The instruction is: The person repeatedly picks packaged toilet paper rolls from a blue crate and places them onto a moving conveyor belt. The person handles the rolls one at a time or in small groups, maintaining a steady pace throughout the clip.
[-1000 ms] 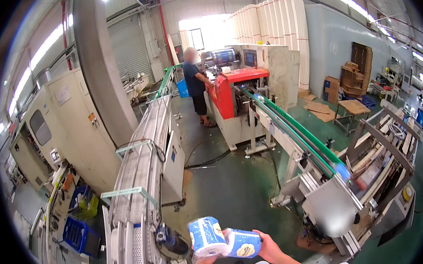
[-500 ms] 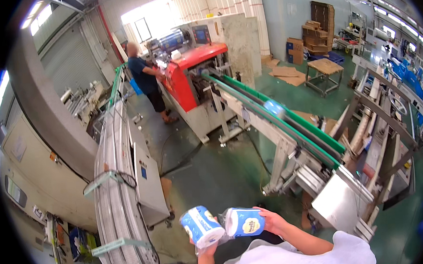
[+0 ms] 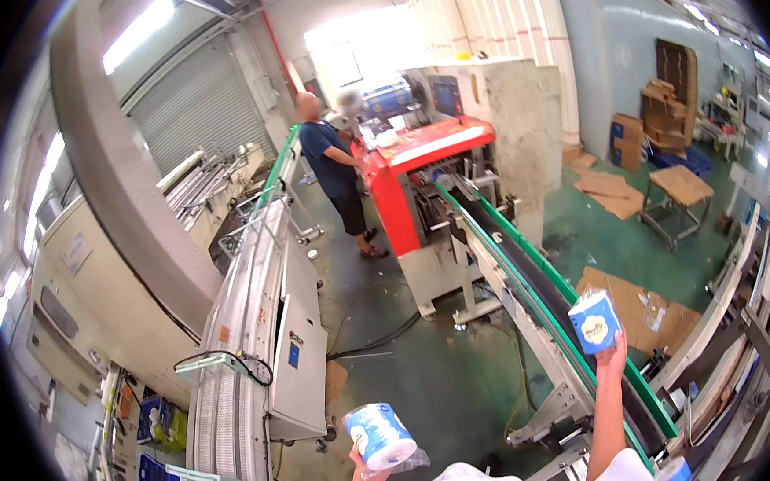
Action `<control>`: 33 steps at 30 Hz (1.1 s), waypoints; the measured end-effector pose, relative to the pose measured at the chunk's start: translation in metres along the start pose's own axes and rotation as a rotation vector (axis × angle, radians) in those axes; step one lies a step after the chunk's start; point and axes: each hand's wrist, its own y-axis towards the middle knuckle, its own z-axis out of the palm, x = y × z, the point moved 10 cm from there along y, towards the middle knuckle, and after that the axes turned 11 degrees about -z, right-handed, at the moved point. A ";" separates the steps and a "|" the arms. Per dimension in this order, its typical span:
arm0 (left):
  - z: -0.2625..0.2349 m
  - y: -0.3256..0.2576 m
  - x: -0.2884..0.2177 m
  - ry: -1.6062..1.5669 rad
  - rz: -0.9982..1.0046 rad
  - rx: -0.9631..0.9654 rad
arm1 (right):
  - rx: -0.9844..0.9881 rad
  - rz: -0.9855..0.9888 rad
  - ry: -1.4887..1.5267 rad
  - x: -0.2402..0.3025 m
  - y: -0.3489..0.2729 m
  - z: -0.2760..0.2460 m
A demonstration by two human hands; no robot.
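Note:
My left hand grips a paper roll in blue and white plastic wrap, low in front of me. Its white end faces toward me, and loose clear film hangs from that end. Raised to the right, my right hand is closed round a second wrapped paper roll, with a pale round label turned to me. That roll appears over the green-edged conveyor. At the lower edge, beside my right sleeve, a third wrapped roll is partly cut off.
A slatted conveyor runs along my left beside a control cabinet. A person stands at the red machine ahead. Cables lie on the floor; flattened cardboard and a small table are to the right.
The two held rolls have come apart: my right hand has swung right and up with its roll, while my left stays low. The view has turned left, so the scene sits further right.

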 end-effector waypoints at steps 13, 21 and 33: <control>0.023 0.156 0.055 0.110 -0.431 -0.071 | -0.205 0.110 -0.532 -0.086 0.058 -0.130; 0.023 0.227 0.067 0.129 -0.598 0.043 | -0.051 -0.251 -2.110 0.085 -0.024 -0.068; 0.111 0.263 0.069 0.391 -0.963 0.437 | 0.922 0.211 -0.685 -0.084 -0.116 0.203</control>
